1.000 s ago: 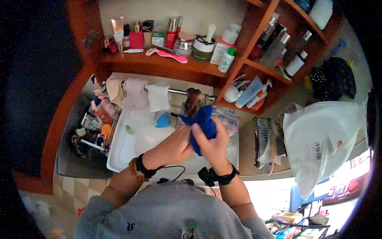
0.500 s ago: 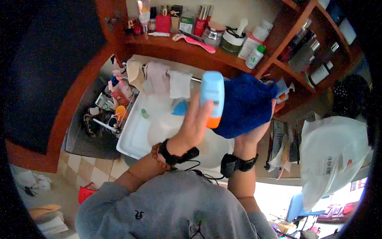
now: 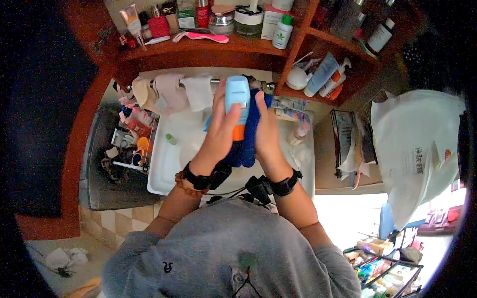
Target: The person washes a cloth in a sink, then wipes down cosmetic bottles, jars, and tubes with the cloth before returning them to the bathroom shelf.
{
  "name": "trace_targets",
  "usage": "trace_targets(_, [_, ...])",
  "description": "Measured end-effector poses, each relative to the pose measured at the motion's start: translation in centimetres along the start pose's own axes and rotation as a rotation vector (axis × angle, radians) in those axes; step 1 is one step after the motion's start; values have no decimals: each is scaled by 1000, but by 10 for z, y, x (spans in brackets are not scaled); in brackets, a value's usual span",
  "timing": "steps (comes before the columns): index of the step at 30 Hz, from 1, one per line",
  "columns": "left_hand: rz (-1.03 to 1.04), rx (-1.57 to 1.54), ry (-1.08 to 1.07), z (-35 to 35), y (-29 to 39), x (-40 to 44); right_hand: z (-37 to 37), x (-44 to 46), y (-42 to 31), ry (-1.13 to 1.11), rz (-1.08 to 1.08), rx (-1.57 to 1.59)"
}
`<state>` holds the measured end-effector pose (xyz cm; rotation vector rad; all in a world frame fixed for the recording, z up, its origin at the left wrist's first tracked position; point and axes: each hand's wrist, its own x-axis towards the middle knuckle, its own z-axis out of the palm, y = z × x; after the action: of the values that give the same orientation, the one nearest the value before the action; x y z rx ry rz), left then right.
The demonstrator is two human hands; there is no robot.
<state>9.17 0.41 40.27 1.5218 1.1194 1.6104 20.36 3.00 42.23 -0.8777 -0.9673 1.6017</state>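
Note:
A light blue bottle (image 3: 237,94) with an orange cap stands roughly upright in my left hand (image 3: 218,130), its cap pointing toward me and my thumb across its front. Just to the right, my right hand (image 3: 267,130) is closed on a dark blue cloth (image 3: 252,130), which is bunched between the two hands and touches the bottle's side. Both hands are above the white sink (image 3: 158,166). Behind my left hand, a bit of a blue object shows in the basin.
A wooden shelf (image 3: 198,54) with jars, tubes and a pink-handled tool (image 3: 203,37) runs behind the sink. Small cloths (image 3: 198,93) hang from a rail. A dark bin of items (image 3: 117,186) is at left; a white plastic bag (image 3: 415,144) hangs at right. A pink-capped bottle (image 3: 298,134) stands on the sink's right side.
The blue cloth, spread wide half a second ago, is now bunched beside the bottle. The hands have come closer together. The bottle was not visible in the earliest frame.

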Motion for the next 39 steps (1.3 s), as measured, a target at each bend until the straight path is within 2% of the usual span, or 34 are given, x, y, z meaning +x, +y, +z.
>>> trace_targets(1, [-45,-312,-62,-2,7,-1,-1,1,0,-14,177,195])
trace_targets(2, [-5,-347,-110,-7,15,2,-6,-4,-3,-174,324,510])
trace_targets(3, [41,-378,-152,-13,21,6,-27,9,22,-338,320,681])
trace_targets(5, [128,-244,-193,-19,24,13,0,-24,-27,-147,372,642])
trace_targets(6, [164,-180,-216,-20,25,13,3,-28,-34,-190,401,659])
trace_targets(9, [219,-124,-282,-10,28,14,-8,-18,-16,-158,281,312])
trace_targets(10, [307,29,-198,-4,30,11,-8,-16,-11,-101,261,368])
trace_targets(13, [155,-100,-161,8,35,-3,-5,-18,-6,-91,279,465])
trace_targets(14, [215,-75,-118,9,26,-5,-6,-18,-2,-108,309,543])
trace_targets(17, [108,-261,15,12,31,-16,-10,-18,5,-169,293,522])
trace_targets(19, [135,-216,299,-1,28,-12,-14,-24,1,99,265,168])
trace_targets(21, [165,-271,416,-25,42,5,-11,-36,-8,96,45,290])
trace_targets(23, [93,111,315,-28,35,5,-8,-42,-13,-100,-185,503])
trace_targets(24, [39,309,271,-28,33,1,-10,-46,-10,-199,-288,428])
trace_targets(25, [118,441,251,-15,35,-1,-6,-47,-5,-158,-352,327])
trace_targets(26, [110,386,92,-6,38,-8,1,-47,0,-115,-420,226])
trace_targets(27, [299,481,41,5,21,-12,6,-45,3,-65,-492,126])
trace_targets(28, [365,509,-15,8,26,-20,9,-42,3,3,-574,-75])
trace_targets(29, [240,514,-85,8,30,-24,12,-39,3,88,-649,-275])
trace_targets(31, [-7,504,-229,9,34,-25,7,-40,-7,76,-464,-321])
trace_targets(32, [74,507,-279,7,21,-26,7,-33,-6,123,-597,-324])
trace_targets(35, [402,576,-241,5,17,-36,0,-34,-17,177,-453,-420])
trace_targets(36, [330,516,-272,3,19,-37,-3,-30,-20,217,-420,-461])
trace_targets(39, [87,258,-390,-9,37,-44,-7,-25,-38,139,-425,-382])
